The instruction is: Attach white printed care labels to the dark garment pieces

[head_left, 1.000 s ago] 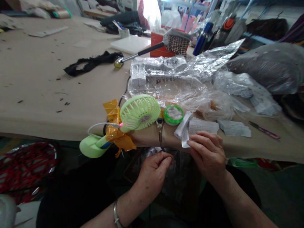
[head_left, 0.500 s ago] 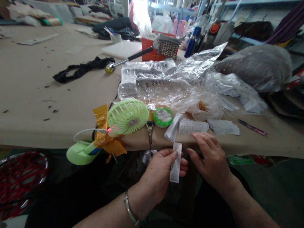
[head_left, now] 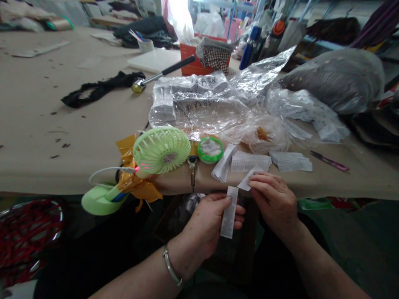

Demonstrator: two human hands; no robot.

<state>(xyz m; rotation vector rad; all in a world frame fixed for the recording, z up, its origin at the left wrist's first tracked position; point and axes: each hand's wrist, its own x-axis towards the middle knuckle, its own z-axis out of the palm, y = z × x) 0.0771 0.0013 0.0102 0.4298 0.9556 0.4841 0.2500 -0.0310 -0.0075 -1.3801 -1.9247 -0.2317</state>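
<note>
Between the thumb and fingers of my left hand (head_left: 215,220) is a narrow white printed label (head_left: 229,214), held upright just off the table's front edge. My right hand (head_left: 276,197) pinches a second printed label (head_left: 249,178) by its right end, tilted and close to the first one. Behind the hands lie a fanned stack of labels (head_left: 251,162), another stack on the right (head_left: 291,161) and a slanted bundle of labels (head_left: 224,163). A soldering iron (head_left: 192,172) points down over the table edge, beside a green round tub with white wadding (head_left: 210,149).
A green fan (head_left: 162,150) is taped at the table edge, left of the hands. Pink-handled tweezers or a cutter (head_left: 330,161) lie at right. Clear plastic bags (head_left: 202,112), a red box (head_left: 188,58) and a black cloth strip (head_left: 99,89) are farther back on the table (head_left: 106,141).
My right hand, fingers apart over the stack before, has closed on a label and drawn it towards the left hand. The left hand still holds its label. The view has shifted slightly.
</note>
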